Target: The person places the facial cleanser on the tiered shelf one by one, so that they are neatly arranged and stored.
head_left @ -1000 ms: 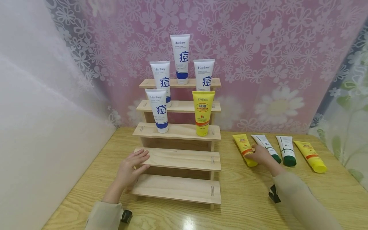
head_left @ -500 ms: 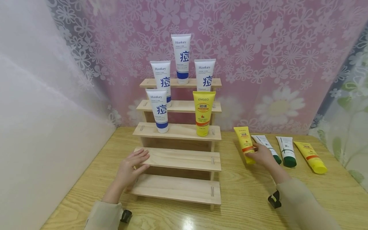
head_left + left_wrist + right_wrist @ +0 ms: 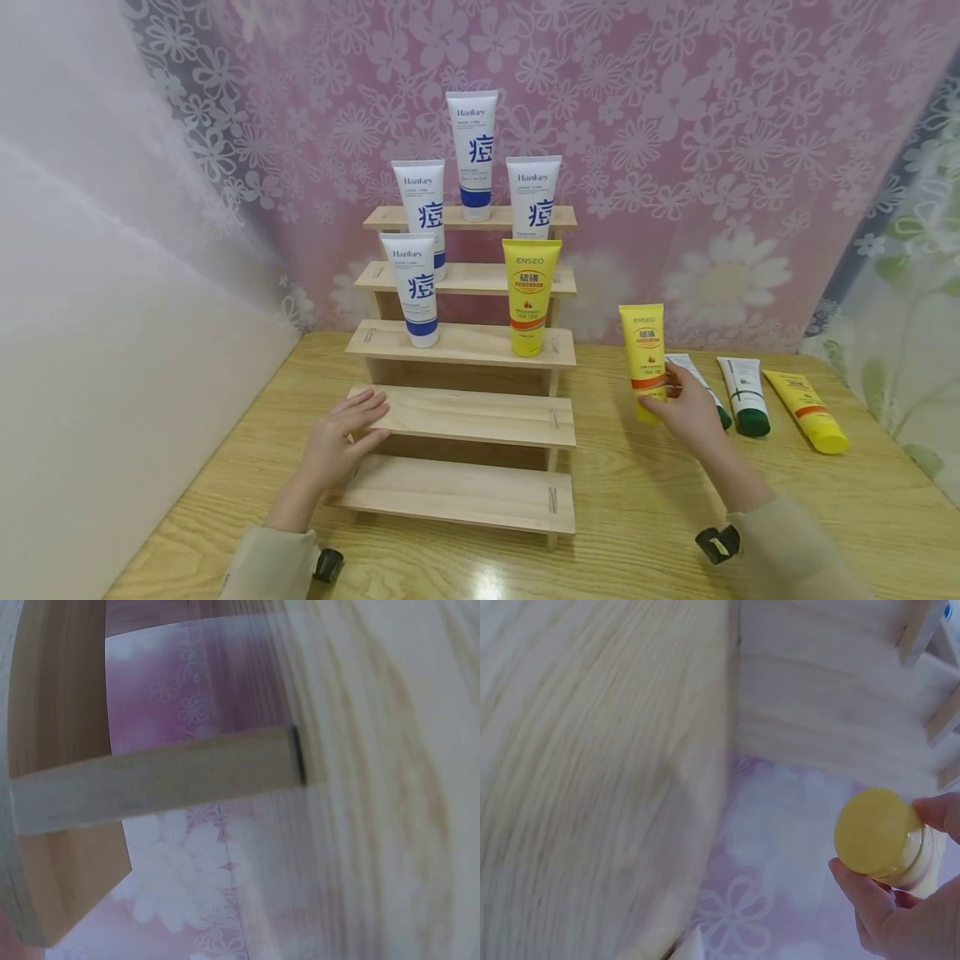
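My right hand (image 3: 692, 410) grips a yellow squeeze tube (image 3: 643, 346) near its cap end, thumb on one side and fingers on the other. The tube is upright, crimped end on top, label facing the head camera. In the right wrist view its round yellow cap (image 3: 871, 831) shows between thumb and fingers, raised off the table. My left hand (image 3: 336, 440) rests on the left end of a lower step of the wooden tiered rack (image 3: 465, 414), fingers extended. The left wrist view shows only rack boards (image 3: 390, 787) and a wooden strut (image 3: 157, 780), no hand.
White-and-blue tubes, one on top (image 3: 474, 158), and a yellow tube (image 3: 529, 296) stand on the upper steps. On the table (image 3: 615, 517) at right lie two white tubes with green caps, one bare to view (image 3: 745, 396), and a yellow tube (image 3: 808, 412). A floral curtain (image 3: 637, 167) hangs behind.
My right hand has lifted the yellow tube off the table and turned it from lying tilted to upright. The left hand stays in place on the rack.
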The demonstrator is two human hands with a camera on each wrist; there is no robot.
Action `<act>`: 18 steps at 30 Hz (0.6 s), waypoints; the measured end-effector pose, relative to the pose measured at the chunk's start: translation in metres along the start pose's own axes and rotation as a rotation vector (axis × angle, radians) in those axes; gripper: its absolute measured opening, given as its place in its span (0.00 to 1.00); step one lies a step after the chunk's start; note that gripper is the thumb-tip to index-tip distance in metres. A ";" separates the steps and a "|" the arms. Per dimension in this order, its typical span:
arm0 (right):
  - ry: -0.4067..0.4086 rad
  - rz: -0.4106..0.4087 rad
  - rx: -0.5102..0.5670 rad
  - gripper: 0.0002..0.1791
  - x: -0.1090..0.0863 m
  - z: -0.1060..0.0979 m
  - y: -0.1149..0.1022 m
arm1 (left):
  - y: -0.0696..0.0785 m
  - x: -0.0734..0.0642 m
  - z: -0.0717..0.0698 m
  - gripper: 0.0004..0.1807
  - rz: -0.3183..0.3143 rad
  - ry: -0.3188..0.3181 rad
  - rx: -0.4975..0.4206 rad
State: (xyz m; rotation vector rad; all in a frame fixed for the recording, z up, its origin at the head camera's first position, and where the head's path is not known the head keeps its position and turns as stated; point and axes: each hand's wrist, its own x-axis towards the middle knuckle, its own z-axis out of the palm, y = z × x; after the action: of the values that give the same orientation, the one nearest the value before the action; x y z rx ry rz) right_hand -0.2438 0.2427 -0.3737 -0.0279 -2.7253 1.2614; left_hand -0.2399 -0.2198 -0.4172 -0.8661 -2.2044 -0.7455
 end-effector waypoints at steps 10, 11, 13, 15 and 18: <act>0.098 -0.086 0.107 0.39 -0.027 0.005 -0.024 | 0.000 -0.001 0.001 0.19 -0.008 0.011 -0.007; 0.101 -0.101 0.116 0.39 -0.029 0.006 -0.027 | -0.001 -0.001 0.001 0.19 -0.002 0.015 -0.004; 0.111 -0.139 0.132 0.38 -0.034 0.009 -0.032 | -0.001 -0.001 0.001 0.19 0.004 0.021 -0.001; 0.116 -0.175 0.152 0.37 -0.038 0.012 -0.036 | 0.000 -0.001 0.001 0.19 0.003 0.022 -0.003; 0.120 -0.221 0.178 0.36 -0.042 0.017 -0.042 | 0.000 0.000 0.001 0.19 0.002 0.024 -0.001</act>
State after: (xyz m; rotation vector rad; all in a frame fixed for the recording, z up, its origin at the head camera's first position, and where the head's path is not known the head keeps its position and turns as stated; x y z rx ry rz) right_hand -0.2029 0.1991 -0.3575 0.2035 -2.4281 1.3814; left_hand -0.2406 -0.2190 -0.4183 -0.8552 -2.1815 -0.7524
